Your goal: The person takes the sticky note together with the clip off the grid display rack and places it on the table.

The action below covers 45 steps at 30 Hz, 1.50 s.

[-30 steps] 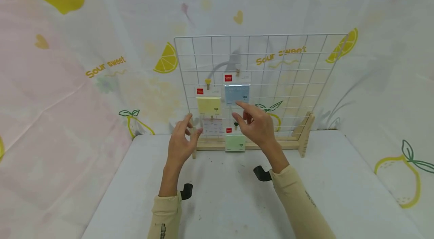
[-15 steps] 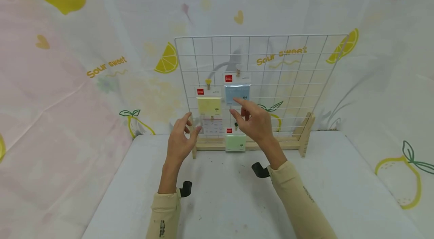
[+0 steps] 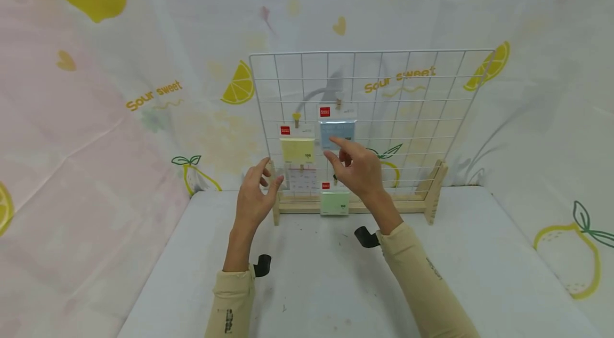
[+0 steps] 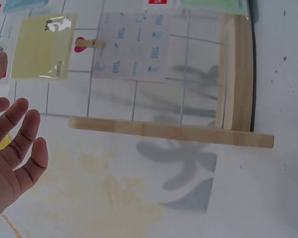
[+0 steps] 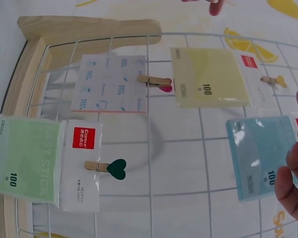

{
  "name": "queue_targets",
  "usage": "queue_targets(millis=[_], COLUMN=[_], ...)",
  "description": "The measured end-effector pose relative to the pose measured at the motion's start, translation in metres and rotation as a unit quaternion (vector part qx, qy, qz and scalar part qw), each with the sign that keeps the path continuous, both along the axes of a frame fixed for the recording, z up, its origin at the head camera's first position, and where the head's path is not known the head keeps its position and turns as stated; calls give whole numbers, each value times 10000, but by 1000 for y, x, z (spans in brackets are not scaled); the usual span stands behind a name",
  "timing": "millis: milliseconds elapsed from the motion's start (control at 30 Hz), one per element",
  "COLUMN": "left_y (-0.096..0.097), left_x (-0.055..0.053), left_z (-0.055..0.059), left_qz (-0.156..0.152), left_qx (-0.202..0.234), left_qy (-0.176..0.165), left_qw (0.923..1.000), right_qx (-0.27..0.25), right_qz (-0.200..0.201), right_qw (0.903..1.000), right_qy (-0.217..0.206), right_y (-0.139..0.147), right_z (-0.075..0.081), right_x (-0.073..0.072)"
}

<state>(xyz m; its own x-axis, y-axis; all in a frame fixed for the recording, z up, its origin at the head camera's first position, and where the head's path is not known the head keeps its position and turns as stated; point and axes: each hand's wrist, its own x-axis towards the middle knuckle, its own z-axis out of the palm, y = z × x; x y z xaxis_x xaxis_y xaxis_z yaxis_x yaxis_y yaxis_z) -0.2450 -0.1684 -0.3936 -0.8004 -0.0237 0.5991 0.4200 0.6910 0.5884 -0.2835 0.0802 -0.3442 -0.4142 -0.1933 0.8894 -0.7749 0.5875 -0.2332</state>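
Observation:
My right hand is in front of the lower part of a blue sticky-note pack, fingers loosely bent and holding nothing. Whether a fingertip touches the pack, I cannot tell. The left hand hovers by the left end of the wire grid, its fingers relaxed with nothing in them. Near it hang a yellow sticky-note pack and, below that, a pale printed note pad on a red-hearted wooden clip. A green sticky-note pack hangs lowest, from a clip with a dark green heart.
A white wire grid stands upright in a wooden base with two feet, the right foot plainly visible. The white table extends in front. Behind hangs a lemon-patterned cloth.
My right hand has drifted slightly left and up across the blue pack. The left hand has barely shifted. All the packs stay hanging in the same places on the grid.

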Motion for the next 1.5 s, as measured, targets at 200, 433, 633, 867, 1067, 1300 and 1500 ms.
queue_targets(millis=[200, 433, 633, 867, 1067, 1300, 1500], left_y=[-1, 0, -1, -2, -2, -3, -4], left_x=[-2, -6, -8, -10, -12, -14, -15], left_z=[1, 4, 7, 8, 9, 10, 8], left_qz=[-18, -56, -10, -13, -22, -56, -85], left_qx=[54, 140, 100, 106, 103, 161, 229], left_qy=[121, 202, 167, 134, 147, 111, 112], left_qw=[9999, 9997, 9998, 9999, 9998, 9998, 9996], right_qx=[-48, -7, 74, 43, 18, 65, 37], right_qz=[-88, -206, -261, -203, -139, -113, -99], right_qw=[9999, 9998, 9996, 9997, 9995, 9997, 9997], right_qy=[-26, -86, -2, 109, 283, 220, 206], right_y=[-2, -4, -7, -12, -16, -20, -23], right_z=[3, 5, 8, 11, 16, 21, 26], right_x=[-1, -4, -6, -8, -12, -12, -13])
